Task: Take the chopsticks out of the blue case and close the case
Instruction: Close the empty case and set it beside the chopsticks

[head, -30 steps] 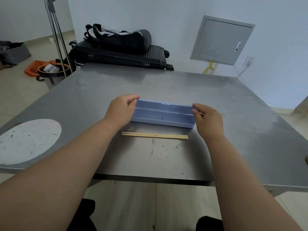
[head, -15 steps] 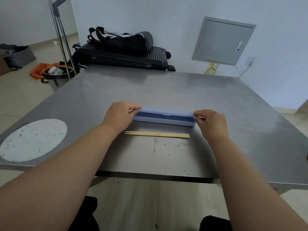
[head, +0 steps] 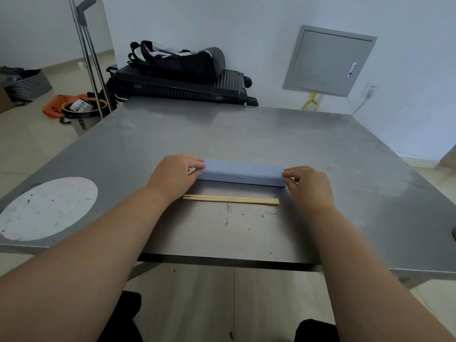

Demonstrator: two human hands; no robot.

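Two bare arms are reaching straight out over the grey counter (head: 320,149), one on each side. The left hand (head: 174,175) is curling its fingers (head: 196,164) around the left end of the blue case (head: 241,172), and the right hand (head: 308,185) is pinching the right end with bent fingers (head: 292,172). The case is lying flat with its lid down, and the chopsticks (head: 230,199) are lying side by side on the counter just in front of it, not touching it.
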